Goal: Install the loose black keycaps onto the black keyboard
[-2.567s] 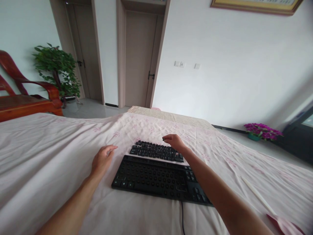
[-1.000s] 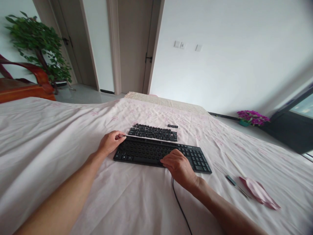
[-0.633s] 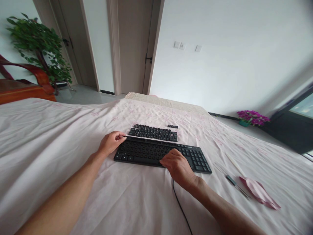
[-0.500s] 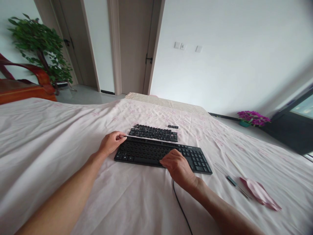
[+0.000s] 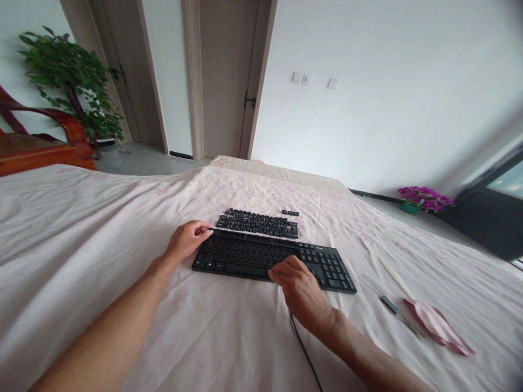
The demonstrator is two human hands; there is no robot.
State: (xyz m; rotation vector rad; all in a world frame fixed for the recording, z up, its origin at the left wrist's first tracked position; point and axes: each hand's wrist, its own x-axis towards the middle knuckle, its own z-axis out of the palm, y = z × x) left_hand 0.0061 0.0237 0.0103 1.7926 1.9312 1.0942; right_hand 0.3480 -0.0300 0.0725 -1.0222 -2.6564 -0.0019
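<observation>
Steadying the keyboard appears to be the left hand's part: its thumb and fingers pinch the far left corner of the frame. The keyboard lies flat on the cloth-covered surface, stretching from the left hand's fingertips across to beyond the right hand. The right hand is bent low, fingers bunched together and touching the front row; the fingertips are turned away, so I cannot tell whether a keycap is pinched between them.

The step in hand looks like work on a single key position in that row. Left of the right hand, most of the main block shows bare key posts, with a few bottom-left keys in place; to its right, the number pad has its caps. Just beyond the keyboard, ahead of both hands, loose keycaps lie packed in rows, and three keycaps sit apart behind them.

As I judge it, the next move calls for a narrow fingertip grip and straight up-or-down force at that spot, the left hand bracing the corner against sliding. The cable runs toward the wearer, just left of the right wrist, and should stay unsnagged.
</observation>
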